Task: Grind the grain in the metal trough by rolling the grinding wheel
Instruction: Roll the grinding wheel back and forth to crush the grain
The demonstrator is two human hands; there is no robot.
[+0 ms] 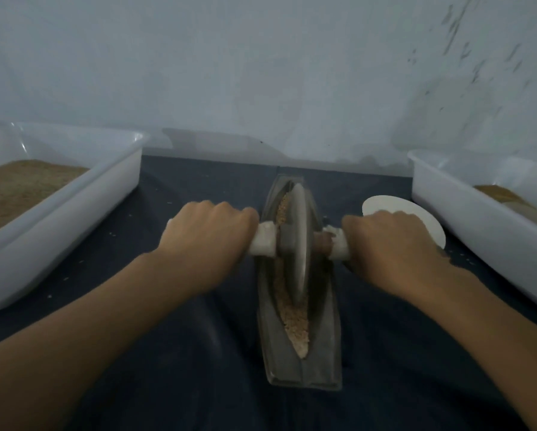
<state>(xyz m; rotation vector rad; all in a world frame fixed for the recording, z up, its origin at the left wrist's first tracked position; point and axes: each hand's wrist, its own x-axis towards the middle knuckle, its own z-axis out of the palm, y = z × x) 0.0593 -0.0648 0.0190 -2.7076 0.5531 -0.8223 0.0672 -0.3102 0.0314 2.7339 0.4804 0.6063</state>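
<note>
Grain (292,318) lies partly hidden behind the grinding wheel (300,244) in the metal trough (323,353); my left hand (208,241) and right hand (391,244) each grip a handle end, fingers curled out of sight.

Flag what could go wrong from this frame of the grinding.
Grain is heaped near the trough rim at the near end, so a roll toward the person could push some onto the cloth. The right hand grips its handle right beside the white disc and might knock it.
</note>
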